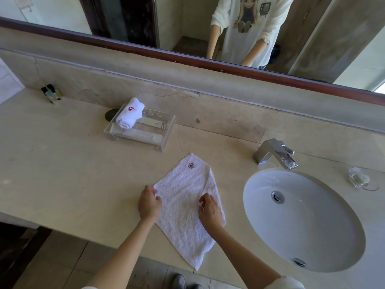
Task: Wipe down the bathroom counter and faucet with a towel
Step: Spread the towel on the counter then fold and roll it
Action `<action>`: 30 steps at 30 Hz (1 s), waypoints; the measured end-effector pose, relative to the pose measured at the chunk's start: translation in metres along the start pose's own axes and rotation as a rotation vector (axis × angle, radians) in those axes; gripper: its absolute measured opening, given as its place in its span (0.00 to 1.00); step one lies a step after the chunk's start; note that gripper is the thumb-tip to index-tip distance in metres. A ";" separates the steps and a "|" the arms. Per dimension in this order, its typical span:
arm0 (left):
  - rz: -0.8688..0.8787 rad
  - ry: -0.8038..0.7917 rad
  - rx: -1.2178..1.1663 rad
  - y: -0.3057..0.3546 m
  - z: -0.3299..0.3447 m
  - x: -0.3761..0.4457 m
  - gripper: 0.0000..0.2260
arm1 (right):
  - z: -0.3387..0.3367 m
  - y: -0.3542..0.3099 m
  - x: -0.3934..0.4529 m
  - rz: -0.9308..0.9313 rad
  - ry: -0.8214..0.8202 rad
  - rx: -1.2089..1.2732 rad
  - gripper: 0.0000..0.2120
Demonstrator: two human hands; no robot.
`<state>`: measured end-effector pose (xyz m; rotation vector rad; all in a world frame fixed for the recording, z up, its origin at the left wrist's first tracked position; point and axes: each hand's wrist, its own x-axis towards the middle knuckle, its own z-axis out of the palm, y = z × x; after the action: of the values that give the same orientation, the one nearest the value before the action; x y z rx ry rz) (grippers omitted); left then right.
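A white towel (187, 203) with a small red flower emblem lies spread flat on the beige stone surface (62, 174), just left of the oval white sink (312, 236). The left hand (149, 203) pinches the towel's left corner with curled fingers. The right hand (209, 211) rests on the towel's right side, fingers curled into the cloth. A chrome faucet (275, 153) stands behind the sink. Farther back, a clear tray (139, 130) holds a rolled towel (130, 113). A mirror (208, 24) runs above.
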<state>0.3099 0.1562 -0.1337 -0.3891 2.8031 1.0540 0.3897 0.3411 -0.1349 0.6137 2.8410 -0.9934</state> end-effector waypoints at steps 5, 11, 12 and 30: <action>0.259 -0.104 -0.127 0.037 0.038 -0.036 0.04 | -0.003 0.001 -0.002 -0.003 -0.007 0.070 0.09; 0.183 -0.176 -0.168 0.060 0.073 -0.042 0.03 | -0.003 0.005 0.005 -0.017 -0.045 0.187 0.08; 0.183 -0.183 -0.183 0.060 0.074 -0.040 0.03 | -0.003 0.004 0.006 -0.016 -0.047 0.202 0.08; 0.007 -0.439 -0.339 0.072 0.076 -0.039 0.04 | -0.019 -0.011 0.004 0.109 0.128 0.442 0.08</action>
<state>0.3289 0.2664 -0.1374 -0.1514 2.2480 1.4209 0.3828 0.3467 -0.1141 0.8834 2.6611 -1.6308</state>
